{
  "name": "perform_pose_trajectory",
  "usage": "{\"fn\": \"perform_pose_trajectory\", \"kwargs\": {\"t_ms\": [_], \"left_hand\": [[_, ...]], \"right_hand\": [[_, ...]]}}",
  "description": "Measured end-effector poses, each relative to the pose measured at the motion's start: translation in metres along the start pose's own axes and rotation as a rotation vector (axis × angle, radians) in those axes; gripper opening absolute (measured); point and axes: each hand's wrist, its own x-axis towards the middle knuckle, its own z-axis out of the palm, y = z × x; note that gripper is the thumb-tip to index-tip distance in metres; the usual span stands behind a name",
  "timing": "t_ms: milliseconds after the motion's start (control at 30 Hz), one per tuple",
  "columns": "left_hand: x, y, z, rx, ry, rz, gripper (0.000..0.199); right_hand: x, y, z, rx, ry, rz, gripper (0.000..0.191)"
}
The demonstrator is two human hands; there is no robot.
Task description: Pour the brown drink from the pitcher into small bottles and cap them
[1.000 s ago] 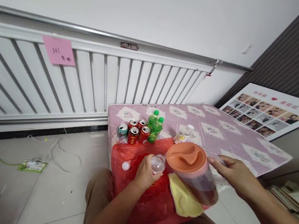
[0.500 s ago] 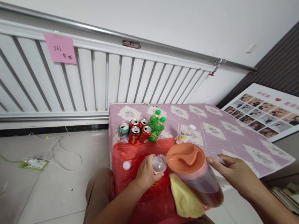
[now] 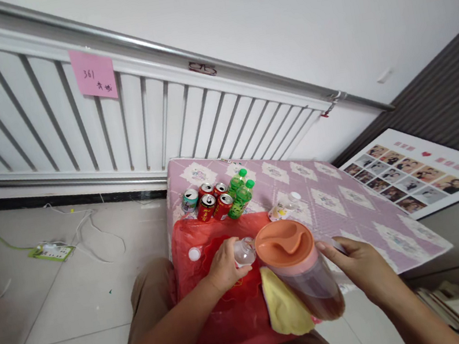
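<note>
My left hand point(image 3: 224, 268) is closed around a clear plastic bottle point(image 3: 244, 252) with its mouth uncapped, held over the red plastic sheet point(image 3: 201, 317). My right hand point(image 3: 357, 265) grips the handle of a clear pitcher point(image 3: 314, 287) with an orange lid, brownish liquid inside. The pitcher is tilted, its lid end close by the bottle's mouth; whether liquid flows between them I cannot make out. A white bottle cap point(image 3: 194, 254) lies on the red sheet, left of my left hand. Below the pitcher lies a yellow cloth point(image 3: 288, 306).
Several drink cans point(image 3: 207, 206) and two green bottles point(image 3: 241, 196) stand behind the red sheet. A clear bottle with a white cap point(image 3: 290, 204) is further right on the patterned cover point(image 3: 352, 222). On the floor left lies a power strip point(image 3: 52, 253); a photo board point(image 3: 422, 169) leans at right.
Almost nothing differs. The pitcher's lower end has shifted very slightly, while both hands keep their holds in nearly the same place.
</note>
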Motion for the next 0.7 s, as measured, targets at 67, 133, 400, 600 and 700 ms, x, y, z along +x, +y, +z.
{"fn": "perform_pose_trajectory", "kwargs": {"t_ms": [67,133,400,600,700], "left_hand": [[0.0001,0.0001,0.0002,-0.004,0.000,0.000,0.078],[0.0004,0.0000,0.0004,-0.014,0.002,-0.006,0.078],[0.0006,0.0007,-0.0003,-0.024,0.000,-0.013,0.080],[0.0006,0.0006,0.0002,-0.013,-0.002,-0.015,0.079],[0.0002,-0.0004,0.0009,-0.026,0.004,-0.010,0.080]], "right_hand": [[0.0004,0.0007,0.0003,0.004,-0.002,-0.007,0.045],[0.0008,0.0012,0.0006,0.008,-0.004,-0.012,0.045],[0.0013,-0.0007,0.0006,-0.007,-0.014,-0.001,0.047],[-0.0003,-0.0047,-0.0011,-0.051,-0.038,-0.048,0.046],[-0.0011,-0.0066,-0.0016,-0.072,-0.023,-0.040,0.046]]}}
